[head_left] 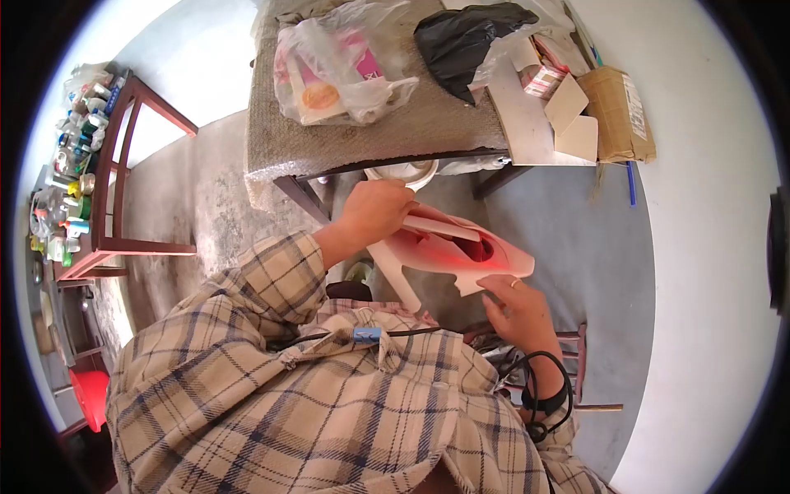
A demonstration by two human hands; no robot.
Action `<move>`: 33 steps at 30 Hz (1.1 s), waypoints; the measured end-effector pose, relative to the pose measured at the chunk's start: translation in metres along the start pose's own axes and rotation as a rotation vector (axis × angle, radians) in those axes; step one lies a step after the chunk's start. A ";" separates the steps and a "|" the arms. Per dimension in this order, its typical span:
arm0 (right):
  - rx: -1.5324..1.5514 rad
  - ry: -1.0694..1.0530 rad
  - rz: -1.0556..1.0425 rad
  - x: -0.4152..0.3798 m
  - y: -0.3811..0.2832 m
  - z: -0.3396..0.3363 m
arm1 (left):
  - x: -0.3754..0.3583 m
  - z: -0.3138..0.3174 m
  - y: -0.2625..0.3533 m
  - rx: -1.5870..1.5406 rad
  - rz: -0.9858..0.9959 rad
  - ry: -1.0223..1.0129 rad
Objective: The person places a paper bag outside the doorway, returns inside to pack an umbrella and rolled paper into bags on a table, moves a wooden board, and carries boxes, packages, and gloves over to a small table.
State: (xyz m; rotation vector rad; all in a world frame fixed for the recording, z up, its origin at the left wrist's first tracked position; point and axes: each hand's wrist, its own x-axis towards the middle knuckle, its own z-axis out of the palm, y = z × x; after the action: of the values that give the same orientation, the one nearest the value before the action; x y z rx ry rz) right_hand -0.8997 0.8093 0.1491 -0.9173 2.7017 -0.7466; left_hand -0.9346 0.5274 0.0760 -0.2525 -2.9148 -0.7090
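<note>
In front of my torso is a thin, pale pink and white hollow piece [420,257] with a red inside, perhaps card or plastic. Its long opening faces up, and a pale strip hangs down on its left side. My left hand [374,212] grips the upper left edge, with the fingertips partly hidden behind it. At the lower right corner, my right hand [522,314] pinches the edge between thumb and fingers. A ring shows on that hand, and a black cord loops around the wrist.
Ahead stands a table [271,148] with a clear plastic bag [350,74], a black bag [469,41] and a cardboard box [613,111]. A white bucket [424,177] is beneath it. Several bottles [74,165] crowd a wooden stand [103,214] at left. A red stool [89,397] is lower left.
</note>
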 end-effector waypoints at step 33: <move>0.511 0.872 0.358 -0.058 0.101 0.081 | 0.103 -0.080 -0.042 -0.258 0.190 0.540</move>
State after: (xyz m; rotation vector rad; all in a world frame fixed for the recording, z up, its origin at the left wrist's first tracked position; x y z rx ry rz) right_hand -0.8788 0.8810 0.0286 0.0616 2.8991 -1.9584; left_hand -1.0366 0.4666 0.1444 -0.3032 -2.2588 -0.9475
